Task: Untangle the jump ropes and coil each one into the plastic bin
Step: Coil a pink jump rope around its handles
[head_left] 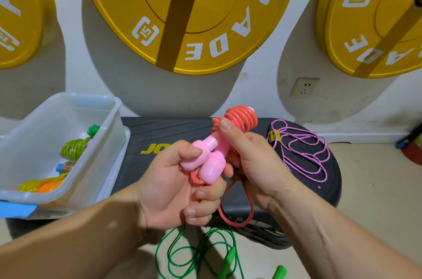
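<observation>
Two smooth, glossy pink handles (209,160) of moulded plastic, with rounded bulbous ends, are held side by side above the black step board (141,130). A coral rope (242,118) of shiny plastic cord is wound round their upper shafts in tight, even turns, forming a ribbed spool shape; a slack loop of the same cord hangs below the hands. The left hand (173,185) is wrapped round the bulbous ends, its fingers curled under and its thumb pressed on a flange. The right hand (253,160) is clamped round the wound section, its thumb laid against the lowest turns.

The translucent plastic bin (116,107), rectangular with rounded corners, is set at the left on the board. Coiled ropes are seen in it: a green one (73,148) and a yellow-orange one (41,185), both of glossy cord.

A braided purple cord (303,153), flecked with white, is spread in loose loops on the ribbed right end of the board. A thin green rope (198,256) is tangled on the pale floor below the hands. Yellow letters "JO" are read on the board, the rest being covered by the hands.

Yellow weight plates (228,16) are hung on the white wall, marked in white with "RADE" and a boxed "15". A white socket (304,88) is fitted below them.
</observation>
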